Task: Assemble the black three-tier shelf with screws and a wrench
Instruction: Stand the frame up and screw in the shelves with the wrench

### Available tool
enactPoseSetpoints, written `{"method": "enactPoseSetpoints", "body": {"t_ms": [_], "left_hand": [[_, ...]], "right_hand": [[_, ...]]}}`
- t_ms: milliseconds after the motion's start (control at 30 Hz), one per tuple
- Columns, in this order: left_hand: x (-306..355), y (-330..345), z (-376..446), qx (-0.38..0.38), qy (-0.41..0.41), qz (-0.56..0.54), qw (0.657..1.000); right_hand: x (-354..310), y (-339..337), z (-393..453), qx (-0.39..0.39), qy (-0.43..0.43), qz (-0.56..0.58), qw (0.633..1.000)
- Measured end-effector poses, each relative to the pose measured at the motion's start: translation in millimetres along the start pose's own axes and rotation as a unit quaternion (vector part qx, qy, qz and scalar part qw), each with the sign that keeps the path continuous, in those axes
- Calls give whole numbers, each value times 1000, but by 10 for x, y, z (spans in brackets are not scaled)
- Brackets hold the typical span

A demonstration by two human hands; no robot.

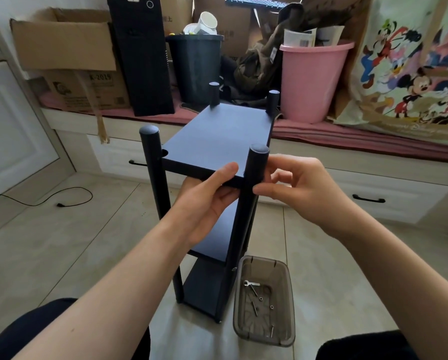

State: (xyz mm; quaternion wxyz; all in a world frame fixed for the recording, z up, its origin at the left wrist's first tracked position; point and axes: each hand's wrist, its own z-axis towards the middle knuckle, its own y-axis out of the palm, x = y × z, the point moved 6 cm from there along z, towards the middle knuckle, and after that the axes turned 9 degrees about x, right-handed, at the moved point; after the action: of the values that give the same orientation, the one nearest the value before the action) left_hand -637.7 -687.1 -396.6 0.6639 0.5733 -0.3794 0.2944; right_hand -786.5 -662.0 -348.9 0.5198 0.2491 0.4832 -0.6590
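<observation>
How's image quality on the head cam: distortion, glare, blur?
Head view: wide-angle bowing bends the drawer front and floor tiles near the edges; daylight glare washes the tile just left of the clear tray; the black shelf loses surface detail; the left hand and right hand look sharp; background clutter is soft.

Left hand (207, 201): forearm bare, reaching forward from lower left; palm turned inward, thumb on top, fingers curled beneath in a pinching grip. Right hand (303, 188): forearm bare, reaching from lower right; wrist bent, fingers curled inward, thumb and fingertips (260, 189) drawn together, facing the left hand.
</observation>
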Motion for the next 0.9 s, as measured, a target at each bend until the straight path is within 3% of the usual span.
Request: {"method": "enactPoseSetpoints", "body": {"t_ms": [100, 233, 400, 567, 667, 733, 800, 833, 867, 900], "left_hand": [[-2, 0, -4, 2, -11, -3, 1000], [0, -30, -1, 13, -33, -3, 999], [22, -25, -10, -8, -26, -7, 1000], [25, -74, -86, 24, -52, 27, 998], [171, -209, -190, 103, -55, 168, 979], [405, -336, -283, 183, 61, 349, 917], [696, -270, -433, 225, 277, 526, 772], [786, -160, -512, 221, 371, 555, 711], [818, -59, -560, 198, 435, 556, 680], [796, 33, -565, 160, 468, 553, 670]], "right_hand": [[67, -11, 21, -13, 50, 56, 997], [53, -42, 30, 22, 45, -50, 998], [130, 10, 5, 3, 98, -64, 993], [264, 65, -24, -13, 206, 130, 970], [297, 76, 7, -19, 239, 221, 945], [309, 68, 23, -13, 247, 228, 942], [327, 57, 30, -19, 250, 211, 945], [337, 58, 35, -26, 254, 214, 943], [343, 57, 43, -32, 262, 226, 938], [343, 55, 52, -36, 273, 243, 930]]}}
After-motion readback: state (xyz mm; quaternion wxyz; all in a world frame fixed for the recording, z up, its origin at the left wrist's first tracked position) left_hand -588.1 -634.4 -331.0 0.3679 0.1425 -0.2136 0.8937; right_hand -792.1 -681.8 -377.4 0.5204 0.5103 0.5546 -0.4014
